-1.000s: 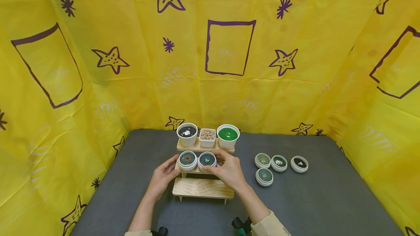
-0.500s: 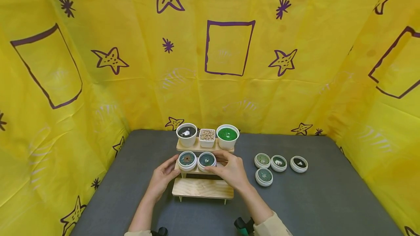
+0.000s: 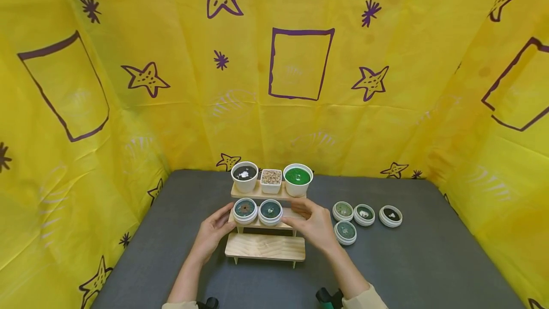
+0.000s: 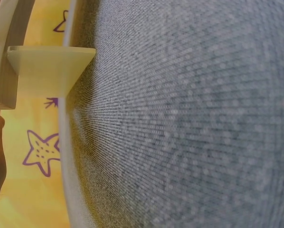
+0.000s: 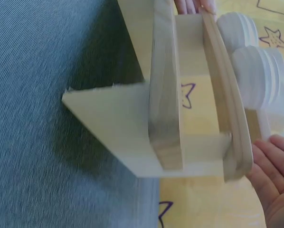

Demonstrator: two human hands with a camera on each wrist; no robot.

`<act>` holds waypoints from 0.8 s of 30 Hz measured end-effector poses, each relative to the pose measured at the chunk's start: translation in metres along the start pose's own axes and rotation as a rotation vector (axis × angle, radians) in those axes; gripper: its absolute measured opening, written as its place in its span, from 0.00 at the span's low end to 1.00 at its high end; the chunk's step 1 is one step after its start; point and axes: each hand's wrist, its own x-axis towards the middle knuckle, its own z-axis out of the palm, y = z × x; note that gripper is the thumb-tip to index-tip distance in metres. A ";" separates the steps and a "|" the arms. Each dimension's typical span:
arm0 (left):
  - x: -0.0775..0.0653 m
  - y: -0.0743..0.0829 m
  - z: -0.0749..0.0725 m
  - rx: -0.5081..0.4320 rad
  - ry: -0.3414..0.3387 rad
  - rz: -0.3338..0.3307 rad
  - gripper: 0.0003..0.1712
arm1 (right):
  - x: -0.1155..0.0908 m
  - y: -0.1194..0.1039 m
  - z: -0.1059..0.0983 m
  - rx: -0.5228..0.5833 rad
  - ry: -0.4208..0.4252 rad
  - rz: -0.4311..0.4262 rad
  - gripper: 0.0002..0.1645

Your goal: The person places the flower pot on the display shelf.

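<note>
A wooden three-step stand (image 3: 266,246) faces me. On its middle step sit two low round white jars side by side, the left jar (image 3: 245,209) teal with a brown spot and the right jar (image 3: 270,210) teal with a pale speck. My left hand (image 3: 210,235) pinches the left end of that step, beside the left jar; its fingertips also show at the step's far end in the right wrist view. My right hand (image 3: 316,227) is at the step's right end, fingers loosely extended and apart from the right jar, holding nothing.
The top step bears a white cup with dark contents (image 3: 244,174), a square cup of grains (image 3: 271,178) and a cup of green (image 3: 298,177). Several similar round jars (image 3: 345,231) stand on the grey table (image 3: 411,261) at right. Yellow cloth (image 3: 240,123) surrounds the table.
My right hand has let go of the right jar and drawn away to the right. The left hand and both jars have stayed in place.
</note>
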 end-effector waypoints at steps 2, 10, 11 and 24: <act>0.000 0.000 0.000 -0.002 -0.003 0.001 0.36 | -0.002 0.002 -0.005 -0.009 0.006 0.000 0.30; -0.001 0.000 0.000 -0.002 -0.004 0.007 0.36 | -0.009 0.012 -0.024 -0.052 0.043 0.005 0.29; -0.001 0.000 0.000 0.000 -0.005 0.007 0.36 | -0.010 0.014 -0.026 -0.061 0.052 0.008 0.29; 0.000 0.000 0.000 -0.001 -0.004 0.001 0.36 | -0.021 0.035 -0.066 -0.190 0.145 0.083 0.31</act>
